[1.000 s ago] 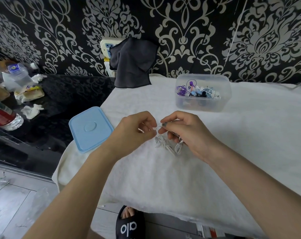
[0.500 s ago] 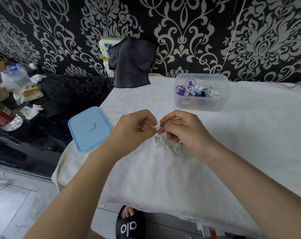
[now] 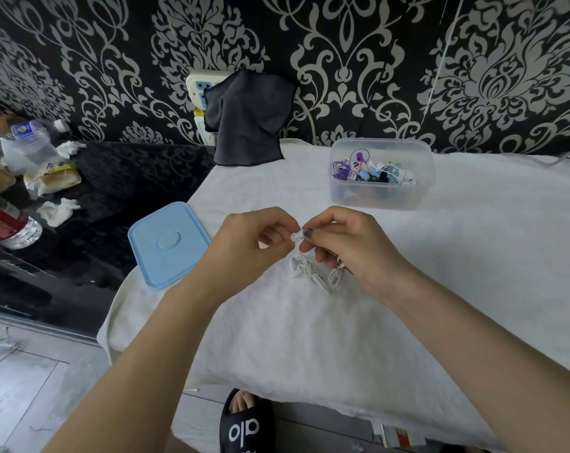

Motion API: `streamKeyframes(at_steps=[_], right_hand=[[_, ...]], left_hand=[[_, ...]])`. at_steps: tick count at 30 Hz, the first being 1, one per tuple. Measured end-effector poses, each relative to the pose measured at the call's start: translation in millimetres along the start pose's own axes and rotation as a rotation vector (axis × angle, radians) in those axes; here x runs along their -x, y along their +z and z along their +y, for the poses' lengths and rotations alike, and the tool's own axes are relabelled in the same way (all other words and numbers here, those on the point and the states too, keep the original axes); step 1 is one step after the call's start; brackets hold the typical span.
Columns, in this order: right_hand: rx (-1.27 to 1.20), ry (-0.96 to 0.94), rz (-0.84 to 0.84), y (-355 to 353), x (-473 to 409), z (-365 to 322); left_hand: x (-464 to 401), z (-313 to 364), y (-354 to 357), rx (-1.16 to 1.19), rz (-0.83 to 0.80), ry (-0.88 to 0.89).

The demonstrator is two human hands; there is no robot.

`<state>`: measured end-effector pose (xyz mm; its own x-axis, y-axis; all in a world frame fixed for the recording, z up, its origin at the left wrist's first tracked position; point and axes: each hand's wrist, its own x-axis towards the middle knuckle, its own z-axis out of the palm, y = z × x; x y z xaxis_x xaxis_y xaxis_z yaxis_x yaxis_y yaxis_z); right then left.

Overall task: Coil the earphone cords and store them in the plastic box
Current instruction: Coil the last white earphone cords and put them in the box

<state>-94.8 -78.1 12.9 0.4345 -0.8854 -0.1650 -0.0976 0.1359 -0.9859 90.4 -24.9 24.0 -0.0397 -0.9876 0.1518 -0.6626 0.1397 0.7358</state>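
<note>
Nearest, at the bottom edge, a foot in a black slipper [image 3: 247, 426] stands on the floor. Above it, two bare arms reach out over a table with a white cloth [image 3: 456, 289] on it.

The left hand [image 3: 254, 246] and the right hand [image 3: 345, 246] meet in the middle, just over the cloth. Their fingertips almost touch. Between them is a small white plug [image 3: 296, 237]. The left hand pinches it with curled fingers. The right hand pinches the cord right beside it. The rest of the white cord [image 3: 313, 273] hangs down in a loose bunch under the right hand and rests on the cloth. Some of it is looped already, but it looks messy.

Compared with a second ago, not much has moved. The hands sit in nearly the same spot and the bunch lies the same way. The fingers have only closed a little tighter on the end of the cord. So I think the person is just fixing the end, and the coil is not done yet. This cord is not in the box.

To the left lies the blue lid [image 3: 167, 243], flat on the cloth's corner. Farther back on the right is the clear box [image 3: 380, 199], open, with other cords inside, purple, blue and white. A dark cloth [image 3: 247, 122] hangs on the wall behind. Bottles and tissues sit far left.
</note>
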Motion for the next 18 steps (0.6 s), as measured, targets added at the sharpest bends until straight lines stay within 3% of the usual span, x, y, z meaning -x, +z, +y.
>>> streamKeyframes(at_steps=[9, 18], right_hand=[[-0.304, 0.184, -0.141, -8, -2, -6], [-0.356, 0.197, -0.283, -15, -2, -9]], left_hand=[[0, 6, -7, 0.15, -0.05, -0.028], [0, 9, -10, 0.403, -0.114, -0.102]])
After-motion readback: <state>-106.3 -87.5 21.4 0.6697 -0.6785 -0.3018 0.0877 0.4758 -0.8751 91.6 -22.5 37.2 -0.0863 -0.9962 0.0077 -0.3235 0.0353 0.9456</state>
